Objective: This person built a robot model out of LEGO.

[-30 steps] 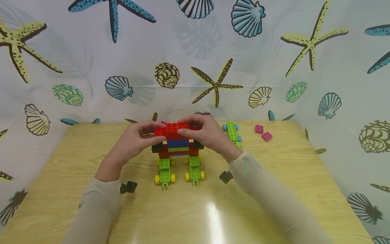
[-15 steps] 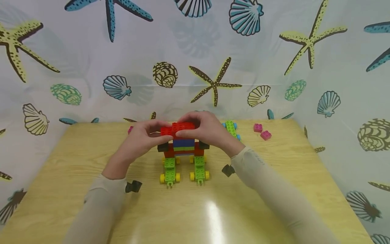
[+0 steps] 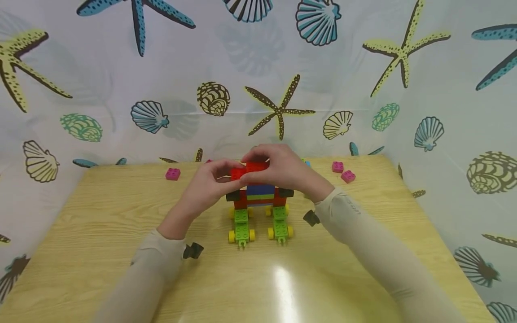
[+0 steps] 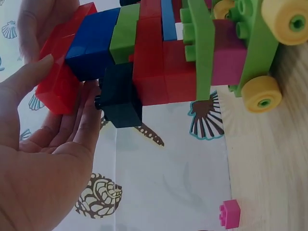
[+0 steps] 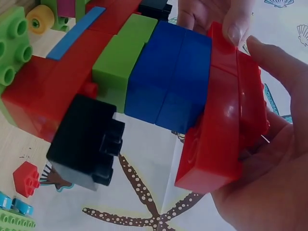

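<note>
"When we look down at the tabletop (image 3: 242,287), where do we find the model (image 3: 260,196)?"

"It stands upright near the middle, between our arms, on green bases (image 3: 241,229) with yellow wheels (image 3: 231,236)."

"And our fingers?"

"With our left hand (image 3: 212,181) we grip one end of the top red bricks (image 3: 256,167), thumb in front and fingers behind. With our right hand (image 3: 282,168) we hold the other end the same way. Both sets of fingers are narrow round the bricks; whether our thumbs touch, we cannot tell."

"What do we see beneath?"

"Blue bricks (image 5: 166,77) touch the red from below, then comes a green layer (image 5: 126,50), then lower red bricks (image 5: 43,86). A black brick (image 5: 82,139) juts out on each side, studs up."

"And around it?"

"We see one pink brick (image 3: 173,174) to the left and two more pink bricks (image 3: 348,176) at the right rear, all apart from the model. Behind stands a cloth (image 3: 226,130) printed with shells and starfish."
</note>
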`<state>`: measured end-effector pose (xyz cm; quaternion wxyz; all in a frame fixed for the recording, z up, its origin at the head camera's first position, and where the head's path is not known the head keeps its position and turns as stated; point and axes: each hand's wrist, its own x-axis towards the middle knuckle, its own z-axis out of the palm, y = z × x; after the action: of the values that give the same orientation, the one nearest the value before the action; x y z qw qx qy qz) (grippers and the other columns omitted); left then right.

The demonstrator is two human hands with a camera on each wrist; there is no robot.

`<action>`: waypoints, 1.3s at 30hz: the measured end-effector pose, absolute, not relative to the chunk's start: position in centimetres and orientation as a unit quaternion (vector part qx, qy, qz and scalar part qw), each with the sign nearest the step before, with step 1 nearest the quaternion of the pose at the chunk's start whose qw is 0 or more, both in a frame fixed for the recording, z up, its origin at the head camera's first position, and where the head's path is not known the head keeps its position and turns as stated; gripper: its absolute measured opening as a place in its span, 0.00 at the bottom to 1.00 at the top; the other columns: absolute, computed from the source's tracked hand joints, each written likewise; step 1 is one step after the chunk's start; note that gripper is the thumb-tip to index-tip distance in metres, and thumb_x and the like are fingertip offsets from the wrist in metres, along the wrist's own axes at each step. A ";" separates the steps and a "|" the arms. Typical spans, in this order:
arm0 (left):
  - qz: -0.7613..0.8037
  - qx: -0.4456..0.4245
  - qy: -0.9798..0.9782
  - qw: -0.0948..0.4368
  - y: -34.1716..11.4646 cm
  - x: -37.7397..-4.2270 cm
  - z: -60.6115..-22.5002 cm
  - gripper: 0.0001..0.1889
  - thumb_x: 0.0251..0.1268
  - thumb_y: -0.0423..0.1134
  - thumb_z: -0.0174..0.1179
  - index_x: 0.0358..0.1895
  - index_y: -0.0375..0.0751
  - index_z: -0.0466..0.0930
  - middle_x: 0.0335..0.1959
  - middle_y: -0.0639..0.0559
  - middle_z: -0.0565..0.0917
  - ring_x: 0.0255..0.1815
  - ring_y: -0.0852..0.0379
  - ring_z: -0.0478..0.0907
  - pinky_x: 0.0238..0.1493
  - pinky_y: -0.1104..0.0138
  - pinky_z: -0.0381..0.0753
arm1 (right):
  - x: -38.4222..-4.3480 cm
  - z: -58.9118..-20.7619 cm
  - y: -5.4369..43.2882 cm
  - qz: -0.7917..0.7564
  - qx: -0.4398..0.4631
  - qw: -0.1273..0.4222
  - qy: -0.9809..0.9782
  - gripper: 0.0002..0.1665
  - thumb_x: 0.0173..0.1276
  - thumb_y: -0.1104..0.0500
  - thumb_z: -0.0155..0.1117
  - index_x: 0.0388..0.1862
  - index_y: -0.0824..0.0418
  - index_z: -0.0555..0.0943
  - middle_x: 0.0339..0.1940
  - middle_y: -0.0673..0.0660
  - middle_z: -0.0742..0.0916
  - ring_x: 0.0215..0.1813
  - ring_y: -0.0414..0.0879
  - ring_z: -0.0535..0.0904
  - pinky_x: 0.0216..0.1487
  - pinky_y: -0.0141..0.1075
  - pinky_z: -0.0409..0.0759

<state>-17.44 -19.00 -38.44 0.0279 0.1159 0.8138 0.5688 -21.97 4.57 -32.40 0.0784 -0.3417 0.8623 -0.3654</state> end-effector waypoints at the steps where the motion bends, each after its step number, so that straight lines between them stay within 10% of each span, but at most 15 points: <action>1: 0.571 0.112 0.813 0.025 -18.9 -17.4 -38.5 0.21 0.76 0.42 0.76 0.67 0.42 0.85 0.69 0.43 0.87 0.73 0.41 0.85 0.73 0.50 0.87 | -21.9 -32.4 4.5 -0.366 -0.344 0.077 0.861 0.24 0.69 0.44 0.85 0.60 0.50 0.92 0.54 0.46 0.93 0.54 0.46 0.86 0.60 0.41 0.90; 24: 0.477 0.064 0.876 -0.001 -27.3 -17.3 -39.4 0.24 0.83 0.55 0.67 0.70 0.45 0.85 0.67 0.45 0.89 0.66 0.49 0.85 0.57 0.83 0.80 | -22.0 -32.9 6.2 -0.321 -0.339 0.079 0.881 0.26 0.72 0.43 0.81 0.65 0.50 0.90 0.64 0.50 0.91 0.62 0.50 0.83 0.69 0.48 0.87; 39: 0.356 -0.018 0.934 0.001 -38.2 -23.6 -43.8 0.24 0.86 0.44 0.62 0.73 0.31 0.80 0.70 0.27 0.83 0.70 0.30 0.81 0.64 0.47 0.88 | -21.5 -33.2 5.9 -0.320 -0.337 0.071 0.882 0.20 0.73 0.45 0.81 0.58 0.50 0.91 0.56 0.48 0.92 0.55 0.48 0.83 0.60 0.44 0.87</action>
<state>-23.64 -38.16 -43.80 0.0014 -0.0182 0.9344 0.3556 -21.55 5.95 -33.22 0.0714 -0.3370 0.8824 -0.3204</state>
